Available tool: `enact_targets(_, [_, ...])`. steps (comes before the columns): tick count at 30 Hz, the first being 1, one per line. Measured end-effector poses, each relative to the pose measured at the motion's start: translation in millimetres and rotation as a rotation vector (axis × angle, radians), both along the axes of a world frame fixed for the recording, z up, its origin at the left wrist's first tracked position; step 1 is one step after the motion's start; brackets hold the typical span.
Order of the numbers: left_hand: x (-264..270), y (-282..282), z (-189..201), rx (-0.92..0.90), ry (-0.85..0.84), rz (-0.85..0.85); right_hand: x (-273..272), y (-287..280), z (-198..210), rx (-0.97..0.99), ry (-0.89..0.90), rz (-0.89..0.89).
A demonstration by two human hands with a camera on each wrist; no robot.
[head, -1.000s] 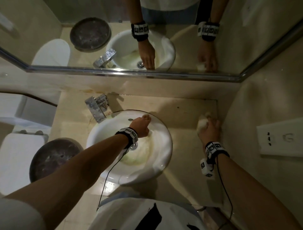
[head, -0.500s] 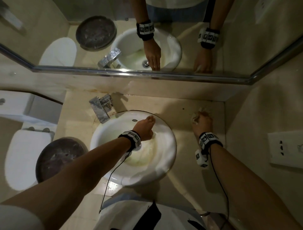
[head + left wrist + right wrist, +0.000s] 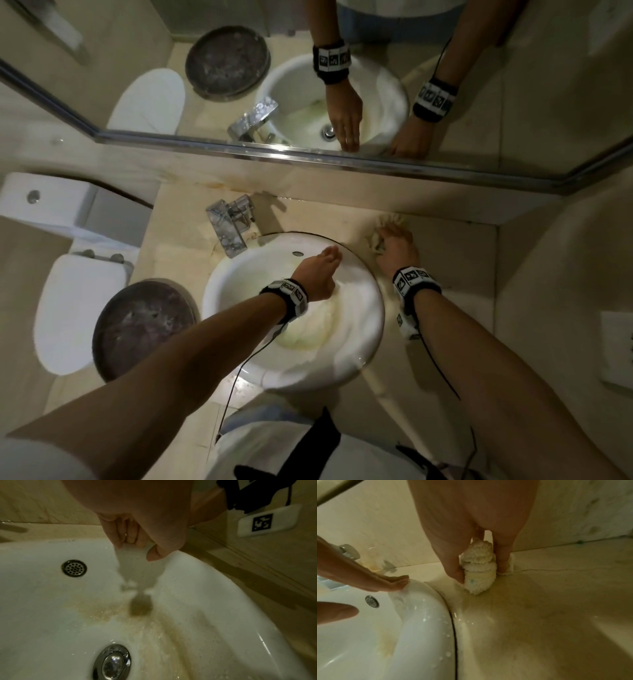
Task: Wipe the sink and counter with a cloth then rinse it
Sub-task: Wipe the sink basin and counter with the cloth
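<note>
A white sink with yellowish stains is set in a beige counter. My left hand rests on the sink's far rim with straight fingers and holds nothing; the left wrist view shows the same hand above the wet bowl. My right hand grips a bunched cream cloth and presses it on the counter just behind and right of the sink, near the back wall. Part of the cloth sticks out past the fingers.
A chrome faucet stands at the sink's back left. The bowl has a drain stopper and an overflow hole. A mirror runs above the counter. A toilet and a dark round lid are on the left, a wall socket on the right.
My right hand has slid the cloth left along the back of the counter, from the right corner towards the sink. The left hand has stayed on the sink rim.
</note>
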State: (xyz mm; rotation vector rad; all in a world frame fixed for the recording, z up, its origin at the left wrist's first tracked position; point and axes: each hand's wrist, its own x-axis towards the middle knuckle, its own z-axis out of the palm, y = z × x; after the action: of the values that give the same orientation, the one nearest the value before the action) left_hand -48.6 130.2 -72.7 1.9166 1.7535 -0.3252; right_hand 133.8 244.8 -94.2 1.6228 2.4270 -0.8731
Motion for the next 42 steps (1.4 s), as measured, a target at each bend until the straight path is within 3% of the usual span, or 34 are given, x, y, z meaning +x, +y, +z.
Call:
enact_targets(5, [-3,2,-1,-0.012,-0.017,-0.004,27,-5,-6,0.048,0.073,-0.201])
enact_targets(10, [-5,0,-4,-0.003,-0.02,-0.025,88,-26,-10,0.101,0.128,-0.495])
enact_targets(12, [-4,0,-4,-0.003,-0.018,-0.03,113,-34,-15,0.066,0.073,-0.487])
enact_targets(17, [-5,-2,-5,-0.002,-0.021,-0.024,133,-45,-23,-0.039,0.082,-0.26])
enact_targets(23, [-4,-5,-9,-0.009,-0.052,0.023,97,-43,-25,-0.121,0.093,-0.178])
enact_targets(36, [-10,-10,-19,-0.015,-0.124,0.044,-3,-7,-30,-0.015,0.111,-0.109])
enact_targets(42, [-13,-7,-18,-0.022,-0.139,0.031,-80,13,-42,-0.068,0.15,-0.01])
